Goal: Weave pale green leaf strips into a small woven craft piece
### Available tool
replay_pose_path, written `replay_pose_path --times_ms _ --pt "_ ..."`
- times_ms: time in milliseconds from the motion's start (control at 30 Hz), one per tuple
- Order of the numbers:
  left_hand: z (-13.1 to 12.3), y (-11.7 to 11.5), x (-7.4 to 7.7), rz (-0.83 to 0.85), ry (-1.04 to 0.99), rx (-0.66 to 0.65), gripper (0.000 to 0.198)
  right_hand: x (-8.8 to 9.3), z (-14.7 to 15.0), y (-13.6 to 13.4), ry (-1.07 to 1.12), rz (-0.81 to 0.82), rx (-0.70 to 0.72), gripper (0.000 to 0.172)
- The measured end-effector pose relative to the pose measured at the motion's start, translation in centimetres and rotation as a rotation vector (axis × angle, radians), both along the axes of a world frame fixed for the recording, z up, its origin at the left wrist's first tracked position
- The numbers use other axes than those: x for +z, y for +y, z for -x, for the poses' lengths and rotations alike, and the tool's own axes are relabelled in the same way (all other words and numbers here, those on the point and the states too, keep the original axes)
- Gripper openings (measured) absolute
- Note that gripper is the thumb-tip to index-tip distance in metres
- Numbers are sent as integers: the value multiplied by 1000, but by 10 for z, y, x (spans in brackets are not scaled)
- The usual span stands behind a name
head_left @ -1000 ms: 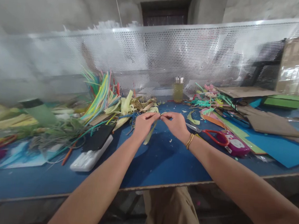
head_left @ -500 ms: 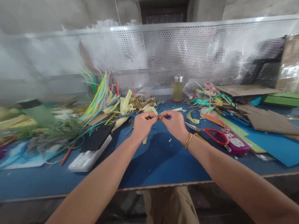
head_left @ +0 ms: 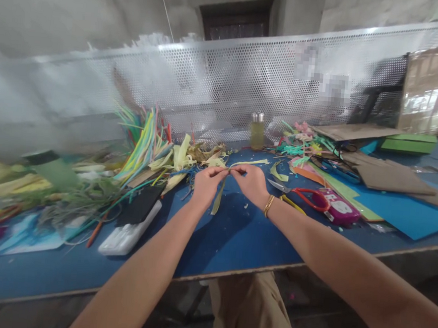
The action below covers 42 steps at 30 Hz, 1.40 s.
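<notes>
My left hand (head_left: 205, 184) and my right hand (head_left: 253, 184) meet fingertip to fingertip above the blue table (head_left: 236, 236). Both pinch a thin pale-green strip (head_left: 218, 198). One end of the strip hangs down between my hands toward the table; the other end runs up and right past my right fingers. A gold bracelet circles my right wrist. Red-handled scissors (head_left: 303, 196) lie just right of my right hand.
A heap of coloured strips and dried leaves (head_left: 148, 148) lies at the left and back. A black and white case (head_left: 133, 223) sits left of my arm. A small bottle (head_left: 257, 130), a pink box (head_left: 333, 207), cardboard and coloured sheets (head_left: 388, 182) stand before a perforated metal screen (head_left: 228, 89).
My hands stay pinched together on the strip. More of the strip's lower end now hangs below my left hand than half a second ago.
</notes>
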<state>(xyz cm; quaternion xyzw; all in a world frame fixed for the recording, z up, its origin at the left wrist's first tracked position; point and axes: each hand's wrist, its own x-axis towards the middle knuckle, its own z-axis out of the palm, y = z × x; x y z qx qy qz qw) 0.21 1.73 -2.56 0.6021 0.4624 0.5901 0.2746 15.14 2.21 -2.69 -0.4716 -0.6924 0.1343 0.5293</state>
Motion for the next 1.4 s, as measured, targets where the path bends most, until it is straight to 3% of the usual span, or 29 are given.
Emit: replay_pose_path --times_ms 333,500,733,1033,1167,1233,1300,1400 --pt "-6 -6 5 -46 113 145 7 -3 12 -17 -97 -120 -66 14" --pt "3 0 2 -36 70 62 12 -6 12 -14 -129 -74 14 21" --pt "7 3 3 29 -49 -101 19 -10 4 8 170 121 188 21" --pt "6 2 4 45 -85 -76 20 -7 9 0 235 104 241 19" --pt "7 0 9 84 -94 -31 16 0 1 -4 221 123 175 19" --pt "8 -1 12 87 -78 7 13 9 -6 -8 153 124 106 44" --pt "9 -2 16 78 -35 29 12 19 -12 -13 100 3 8 55" --pt "7 -6 17 64 73 9 13 30 -16 -16 -23 -209 -62 41"
